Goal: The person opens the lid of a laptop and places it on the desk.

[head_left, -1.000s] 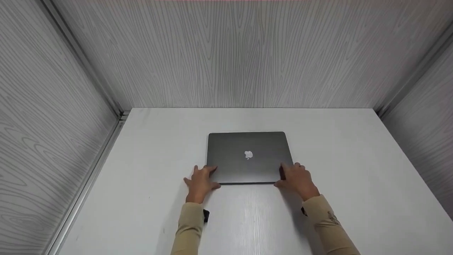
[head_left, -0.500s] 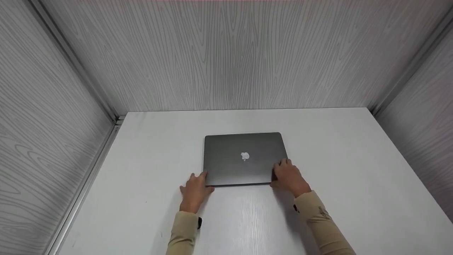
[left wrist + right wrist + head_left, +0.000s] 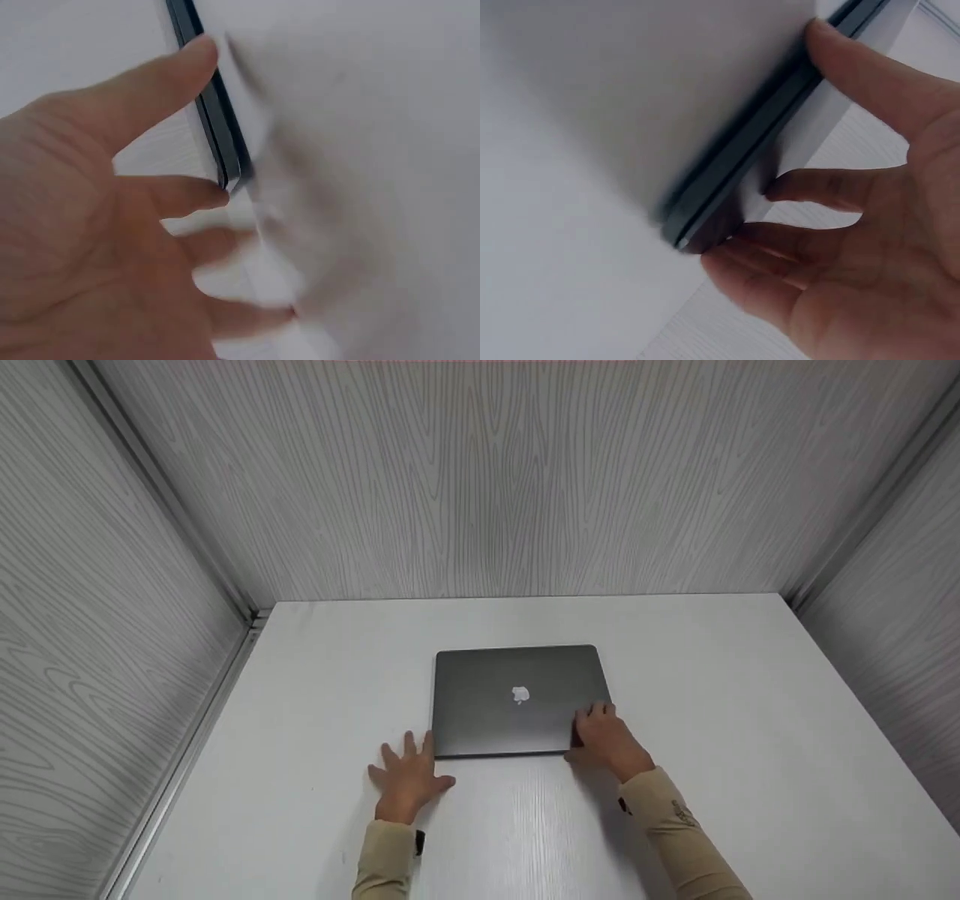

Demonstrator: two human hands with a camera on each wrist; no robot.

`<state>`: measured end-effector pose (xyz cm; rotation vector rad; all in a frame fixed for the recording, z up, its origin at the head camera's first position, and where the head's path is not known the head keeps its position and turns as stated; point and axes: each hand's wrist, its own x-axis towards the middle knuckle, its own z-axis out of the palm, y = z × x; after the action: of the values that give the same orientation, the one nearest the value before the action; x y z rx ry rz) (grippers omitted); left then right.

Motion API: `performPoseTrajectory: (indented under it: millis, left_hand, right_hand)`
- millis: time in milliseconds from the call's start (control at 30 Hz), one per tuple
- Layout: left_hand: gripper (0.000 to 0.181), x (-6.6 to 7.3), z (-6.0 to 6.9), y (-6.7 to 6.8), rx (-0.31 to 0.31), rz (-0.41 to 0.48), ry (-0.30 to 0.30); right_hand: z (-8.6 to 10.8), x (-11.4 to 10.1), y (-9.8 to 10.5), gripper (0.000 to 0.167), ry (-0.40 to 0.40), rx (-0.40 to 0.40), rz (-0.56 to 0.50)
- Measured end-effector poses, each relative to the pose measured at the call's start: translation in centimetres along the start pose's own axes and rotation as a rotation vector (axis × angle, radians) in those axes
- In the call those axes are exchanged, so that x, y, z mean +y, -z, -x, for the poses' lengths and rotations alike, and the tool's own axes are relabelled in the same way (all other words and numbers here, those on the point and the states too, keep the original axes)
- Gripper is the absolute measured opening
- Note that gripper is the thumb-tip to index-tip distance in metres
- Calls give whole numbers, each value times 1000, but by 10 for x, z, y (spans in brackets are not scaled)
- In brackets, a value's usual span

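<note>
The laptop lies closed, lid up with a white apple logo, on a white table that grey panels wall in at 9, 12 and 3 o'clock. Twelve o'clock here means straight away from the person.

From left to right, the left hand comes first, out of a tan sleeve. It is spread wide and holds nothing: the thumb sticks out towards 3 o'clock, and the fingers fan from 12 round to about 10. The forefinger's tip is at the laptop's 7 o'clock corner; I cannot tell whether the other fingers touch the table. From this hand, the laptop lies towards 2 o'clock.

The right hand grips the laptop's 5 o'clock corner, thumb at the near edge and bent fingers at the right side. From it, most of the laptop lies towards 10 o'clock.
</note>
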<state>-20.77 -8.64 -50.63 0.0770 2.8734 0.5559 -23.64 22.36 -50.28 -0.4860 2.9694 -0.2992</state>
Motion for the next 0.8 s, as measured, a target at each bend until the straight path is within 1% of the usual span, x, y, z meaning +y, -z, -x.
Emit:
performPoseTrajectory:
  millis: [100,167,233,333,533,667,800]
  left_hand:
    - [85,-3,3,4,-64,-28,33]
    - [86,-5,6,5,-93,-4,32]
    - [88,-7,8,5,-110,11,26]
    - [90,-10,12,4,-114,25,12]
    - [89,-15,18,1,-101,-9,4]
    - [88,-15,17,3,-112,-19,-11]
    - [86,-15,15,7,-129,2,-27]
  right_hand:
    - [-6,-11,-6,81,31,-17,-52]
    - [-9,-17,-11,83,70,-7,-60]
    - [-13,-22,-15,81,105,18,-48]
    - [-18,-26,-20,79,141,69,-23]
    - [-21,-26,-23,77,232,110,15]
    - [-24,-24,-20,80,281,164,39]
    - [-26,-23,-16,84,312,202,71]
